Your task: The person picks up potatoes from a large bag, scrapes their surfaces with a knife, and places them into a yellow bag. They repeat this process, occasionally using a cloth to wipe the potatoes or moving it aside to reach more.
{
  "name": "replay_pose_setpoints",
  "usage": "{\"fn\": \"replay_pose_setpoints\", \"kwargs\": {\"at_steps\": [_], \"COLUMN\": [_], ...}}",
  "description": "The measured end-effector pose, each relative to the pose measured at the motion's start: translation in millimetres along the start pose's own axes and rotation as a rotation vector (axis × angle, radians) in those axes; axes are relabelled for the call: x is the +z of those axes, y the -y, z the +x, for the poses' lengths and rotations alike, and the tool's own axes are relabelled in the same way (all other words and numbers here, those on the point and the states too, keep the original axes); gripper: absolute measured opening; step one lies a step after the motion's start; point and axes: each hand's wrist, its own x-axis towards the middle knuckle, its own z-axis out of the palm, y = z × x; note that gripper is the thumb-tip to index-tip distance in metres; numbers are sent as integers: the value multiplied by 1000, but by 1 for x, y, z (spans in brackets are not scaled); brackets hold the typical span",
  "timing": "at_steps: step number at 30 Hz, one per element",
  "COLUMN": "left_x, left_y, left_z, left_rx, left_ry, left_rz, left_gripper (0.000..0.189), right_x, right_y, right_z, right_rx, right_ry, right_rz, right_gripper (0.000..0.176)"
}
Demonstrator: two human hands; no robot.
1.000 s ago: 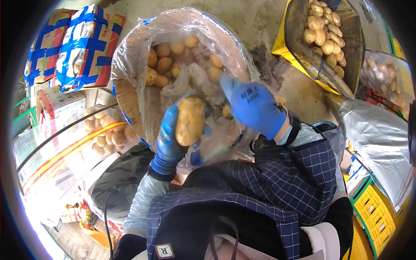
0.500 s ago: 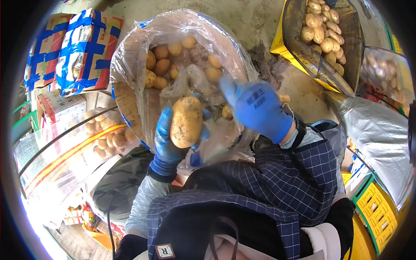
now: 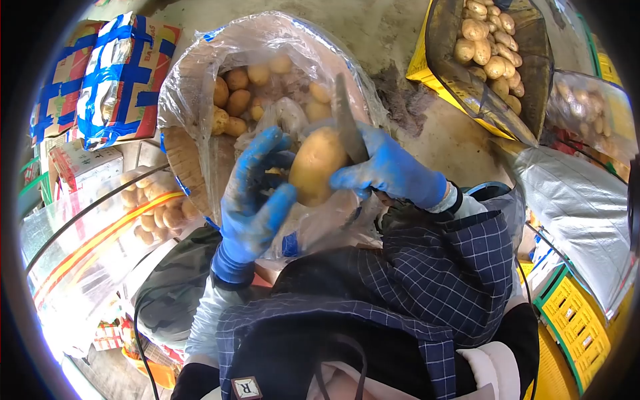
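In front of me is a large potato (image 3: 319, 167), above the plastic-lined bin. My right hand (image 3: 397, 167), in a blue glove, is closed round a knife (image 3: 348, 123); its dark blade points up and away, overlapping the potato's right side. The right fingertips press at the potato's lower right edge. My left hand (image 3: 250, 200), also gloved in blue, is open with fingers spread, its thumb tip close to the potato's left side. Behind the hands, several potatoes (image 3: 238, 102) lie inside the clear plastic liner (image 3: 193, 87).
At the upper right stands a yellow crate (image 3: 421, 63) with a dark liner and potatoes. A clear bag of potatoes (image 3: 160, 210) is at left, below taped cartons (image 3: 120, 80). A silver sheet (image 3: 567, 193) and a yellow-green crate (image 3: 577, 320) are on the right.
My right hand has moved left to the potato, and a knife now shows in it. My left hand has opened from around the potato and shifted to its left side.
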Motion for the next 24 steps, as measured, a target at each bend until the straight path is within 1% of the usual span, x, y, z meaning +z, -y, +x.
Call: {"fn": "replay_pose_setpoints", "kwargs": {"at_steps": [2, 3, 5, 6, 7, 10, 11, 13, 14, 15, 18, 19, 21, 22, 24], "left_x": [-9, -10, -26, -26, -21, -8, -3, 0, -1, -1, -4, -2, 3, -2, -24], "left_y": [17, 24, 45, 42, 34, 19, 4, 14, 18, 15, 18, 17, 14, 15, 18], "left_z": [3, 4, 5, 10, 6, 7, 7, 7, 7, 8, 6, 7, 11, 14, 32], "left_rx": [-21, -35, 121, 202, 236, -78, -233, -127, -72, -124, -140, -114, -61, -108, -198], "left_ry": [-53, -152, -135, -117, -67, 121, 197, 158, 135, 121, 117, 126, 143, 103, 24], "left_rz": [-174, -229, 678, 1130, 1361, 97, -98, 41, 113, 27, -4, 11, 42, -63, -272], "left_gripper": [57, 53, 52, 52, 60, 72, 83, 80, 79, 79, 74, 68, 57, 51, 39], "right_x": [2, 0, -3, -6, -7, 1, 2, 4, 3, 0, 0, 0, -6, -10, -27], "right_y": [6, 3, -1, -2, -3, -1, -1, 1, 0, -3, 3, 6, 0, -4, -9], "right_z": [-2, -2, -3, -3, -3, 0, -2, -4, -3, -4, -6, -5, -4, -3, -8], "right_rx": [32, 64, 97, 95, 92, 69, 60, 36, 32, 29, 58, 70, 191, 253, 116], "right_ry": [-14, -5, -5, -13, -21, -145, -139, -119, -84, -52, -12, -10, -54, -74, -278], "right_rz": [104, 156, 207, 201, 195, 104, 60, -35, -21, -5, 46, 64, 94, 110, 273], "right_gripper": [48, 46, 43, 42, 41, 41, 41, 43, 44, 45, 42, 40, 37, 35, 31]}}
